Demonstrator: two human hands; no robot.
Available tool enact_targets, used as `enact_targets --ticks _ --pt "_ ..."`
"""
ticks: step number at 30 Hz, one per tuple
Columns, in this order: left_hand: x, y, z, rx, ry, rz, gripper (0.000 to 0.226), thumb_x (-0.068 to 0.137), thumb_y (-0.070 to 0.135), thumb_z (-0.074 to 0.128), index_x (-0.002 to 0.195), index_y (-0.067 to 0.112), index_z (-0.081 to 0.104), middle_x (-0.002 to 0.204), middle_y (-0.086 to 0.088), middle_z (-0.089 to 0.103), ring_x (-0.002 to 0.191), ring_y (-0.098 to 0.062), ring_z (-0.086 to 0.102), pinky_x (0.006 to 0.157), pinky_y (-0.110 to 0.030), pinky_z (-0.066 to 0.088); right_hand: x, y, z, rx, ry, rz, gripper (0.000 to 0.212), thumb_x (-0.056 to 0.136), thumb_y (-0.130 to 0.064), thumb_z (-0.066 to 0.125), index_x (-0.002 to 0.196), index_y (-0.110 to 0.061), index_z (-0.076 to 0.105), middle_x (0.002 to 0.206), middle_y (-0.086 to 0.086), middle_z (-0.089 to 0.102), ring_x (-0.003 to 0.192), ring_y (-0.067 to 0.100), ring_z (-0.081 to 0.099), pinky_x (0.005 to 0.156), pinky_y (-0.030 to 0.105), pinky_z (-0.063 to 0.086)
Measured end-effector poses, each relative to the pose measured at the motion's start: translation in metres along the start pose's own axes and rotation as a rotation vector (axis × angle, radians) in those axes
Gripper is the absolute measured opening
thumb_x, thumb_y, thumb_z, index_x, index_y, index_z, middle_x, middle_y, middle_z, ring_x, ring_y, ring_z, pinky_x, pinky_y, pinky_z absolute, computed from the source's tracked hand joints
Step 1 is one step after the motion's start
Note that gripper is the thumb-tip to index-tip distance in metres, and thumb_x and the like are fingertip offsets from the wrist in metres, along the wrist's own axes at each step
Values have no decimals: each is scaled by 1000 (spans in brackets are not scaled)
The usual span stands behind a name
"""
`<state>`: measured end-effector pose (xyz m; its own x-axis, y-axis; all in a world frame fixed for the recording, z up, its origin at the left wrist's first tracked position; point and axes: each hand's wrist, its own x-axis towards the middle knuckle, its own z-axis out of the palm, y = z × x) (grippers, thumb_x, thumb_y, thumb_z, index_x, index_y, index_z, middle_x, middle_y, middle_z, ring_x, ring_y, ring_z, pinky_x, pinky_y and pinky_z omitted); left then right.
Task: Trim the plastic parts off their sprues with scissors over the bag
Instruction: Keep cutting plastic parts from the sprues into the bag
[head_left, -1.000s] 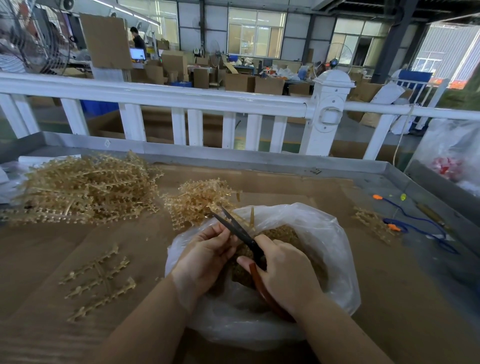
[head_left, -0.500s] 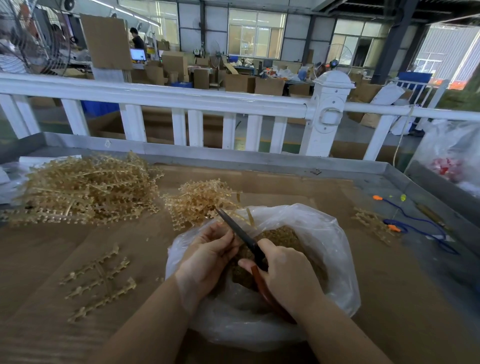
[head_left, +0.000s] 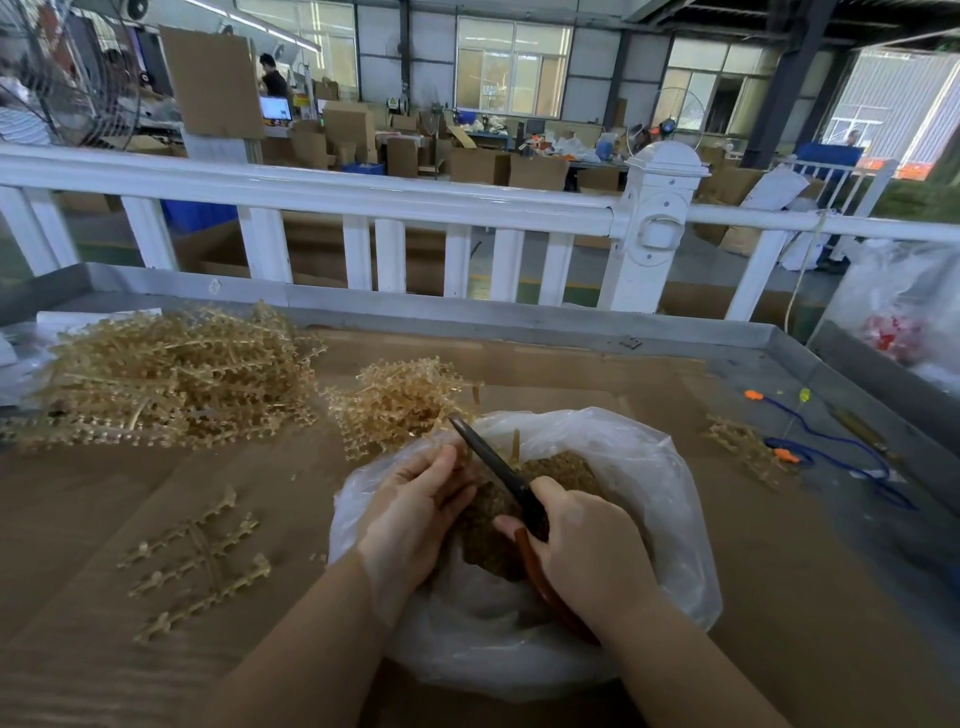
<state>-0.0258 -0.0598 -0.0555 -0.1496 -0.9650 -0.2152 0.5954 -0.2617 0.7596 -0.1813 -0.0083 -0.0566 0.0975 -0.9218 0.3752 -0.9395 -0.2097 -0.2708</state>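
A brown cardboard-covered surface (head_left: 779, 597) fills the lower view, seen from a person's head looking down at both forearms. Nearest, a clear plastic bag (head_left: 670, 519) sits open in front of the person, holding a mound of trimmed brown parts (head_left: 566, 465). Over its mouth, the right hand (head_left: 587, 551) is curled around the reddish handles of a pair of scissors (head_left: 498, 470), whose dark blades point up and away to the left and appear closed. The left hand (head_left: 415, 504) pinches a small sprue piece (head_left: 515, 444) against the blades; most of the piece is hidden behind the fingers.

To do this cut well, the blades should likely bite right where part meets runner, with the piece kept above the bag's opening so the part drops in, and the left fingertips held back from the edges.

To the left on the surface lie a few loose sprues (head_left: 200, 558). Just beyond the bag is a small heap of sprues (head_left: 400, 400), and further left a much larger pile (head_left: 171, 371). On the right lie another sprue (head_left: 743, 447) and a blue cord (head_left: 831, 447) with orange ends. Behind the surface's metal edge runs a white railing (head_left: 363, 200), and beyond it a workshop with cardboard boxes (head_left: 478, 163) and tall windows.
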Motion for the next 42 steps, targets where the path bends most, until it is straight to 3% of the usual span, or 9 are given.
enact_targets --ticks 8,14,19,21,26,35,42 --pt "-2 -2 -1 -93 -12 54 15 90 4 54 94 3 68 78 -4 73 67 -8 68 64 -20 57 -1 -5 -6 157 83 -11 38 86 -59 47 96 -25 61 80 -12 64 72 5 60 69 19 51" --pt "-2 -4 1 -175 1 117 8 80 2 60 76 5 66 71 -4 69 66 -9 68 66 -20 57 1 -6 -11 208 54 0 41 85 -62 42 101 -28 59 86 -13 62 82 4 57 78 20 49" --pt "-1 -5 0 -174 -35 124 17 79 4 59 95 -1 64 82 -8 70 76 -12 69 78 -24 57 2 -1 -14 203 3 -3 40 84 -64 42 100 -30 57 85 -17 58 83 3 55 78 20 48" --pt "-1 -5 -1 -156 -65 127 17 77 7 59 92 1 65 81 -7 71 76 -13 69 74 -22 57 2 -1 -14 199 -27 -23 40 83 -64 42 100 -31 56 86 -15 59 83 4 55 78 23 49" --pt "-3 -5 -2 -125 -91 140 14 77 7 57 89 2 63 87 -12 68 82 -19 67 85 -28 54 3 1 -14 133 -58 -60 39 86 -62 47 110 -33 56 90 -12 60 86 6 54 80 22 48" --pt "-2 -4 -1 -135 -100 154 9 73 4 57 82 3 55 69 -7 64 65 -12 66 69 -20 57 9 1 -21 137 -141 -72 40 86 -63 43 109 -33 54 89 -14 57 87 5 53 79 20 45" --pt "-1 -6 -4 -80 -131 135 12 74 2 58 85 2 55 84 -16 60 77 -21 63 74 -25 58 13 -4 -22 196 -167 -75 26 88 -59 48 94 -34 51 82 -15 56 80 2 54 71 16 42"
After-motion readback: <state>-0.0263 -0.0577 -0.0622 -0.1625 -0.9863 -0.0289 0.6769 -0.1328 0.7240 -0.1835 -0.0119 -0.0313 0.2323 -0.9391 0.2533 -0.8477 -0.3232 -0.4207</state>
